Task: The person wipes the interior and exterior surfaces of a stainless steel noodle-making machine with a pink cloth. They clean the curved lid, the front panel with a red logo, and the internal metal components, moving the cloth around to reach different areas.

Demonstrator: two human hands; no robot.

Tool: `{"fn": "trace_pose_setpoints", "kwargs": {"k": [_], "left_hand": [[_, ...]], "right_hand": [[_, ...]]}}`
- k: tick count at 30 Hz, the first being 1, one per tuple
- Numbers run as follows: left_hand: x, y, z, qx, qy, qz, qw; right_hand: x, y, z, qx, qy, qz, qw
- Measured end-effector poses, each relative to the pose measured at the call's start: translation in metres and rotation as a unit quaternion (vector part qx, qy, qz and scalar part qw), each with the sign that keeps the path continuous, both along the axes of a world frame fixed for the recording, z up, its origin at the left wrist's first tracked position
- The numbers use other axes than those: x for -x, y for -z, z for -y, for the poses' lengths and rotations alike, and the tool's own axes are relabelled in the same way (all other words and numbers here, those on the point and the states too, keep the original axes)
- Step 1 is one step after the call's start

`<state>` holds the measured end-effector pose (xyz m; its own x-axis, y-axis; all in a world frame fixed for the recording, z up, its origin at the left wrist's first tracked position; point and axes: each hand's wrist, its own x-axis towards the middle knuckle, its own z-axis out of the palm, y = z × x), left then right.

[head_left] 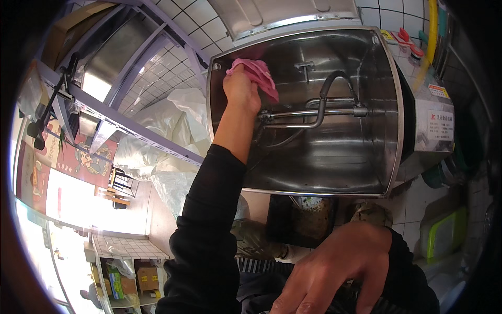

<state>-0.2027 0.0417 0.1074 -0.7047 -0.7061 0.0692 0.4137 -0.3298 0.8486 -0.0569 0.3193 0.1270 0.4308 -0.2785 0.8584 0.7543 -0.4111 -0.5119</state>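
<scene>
so, left hand [241, 94] clutches pink cloth [258, 74] — its loose end could snag the mixing bar [320, 112]. right hand [340, 264]: fingers apart.

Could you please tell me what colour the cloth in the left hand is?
Pink, best seen in the head view.

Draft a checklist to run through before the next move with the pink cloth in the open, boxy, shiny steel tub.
1. Pink crumpled cloth held: ok, gripped in the bare left hand.
2. Left hand's place: ok, inside the boxy shiny steel tub, toward its far left corner.
3. Cloth clear of the bent round steel bar: cannot tell; they look close in this single view.
4. Bar at a standstill: cannot tell from one still picture.
5. Right hand outside the tub: ok, on the near side.
6. Right hand empty: cannot tell; its palm is hidden.
</scene>
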Motion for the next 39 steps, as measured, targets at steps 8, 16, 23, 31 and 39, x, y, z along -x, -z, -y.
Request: {"fn": "trace_pose_setpoints", "kwargs": {"k": [8, 16, 23, 31, 39], "left_hand": [[0.0017, 0.0015, 0.0028, -0.002, 0.006, 0.000, 1.000], [0.0008, 0.0014, 0.0012, 0.002, 0.005, 0.008, 1.000], [0.0022, 0.0025, 0.0026, -0.002, 0.003, -0.004, 1.000], [-0.0007, 0.0017, 0.0011, -0.003, 0.003, -0.005, 1.000], [-0.0001, 0.0037, 0.0056, 0.003, 0.014, -0.001, 1.000]], "right_hand": [[0.0042, -0.0019, 0.0038, 0.021, 0.006, 0.008, 1.000], [0.0026, -0.0025, -0.0006, 0.003, 0.008, 0.001, 1.000], [0.0017, -0.0011, 0.0028, 0.012, 0.018, 0.006, 1.000], [0.0011, -0.0007, 0.0025, 0.001, 0.006, 0.004, 1.000], [0.0004, -0.0004, 0.0020, 0.001, -0.018, -0.031, 0.999]]}}
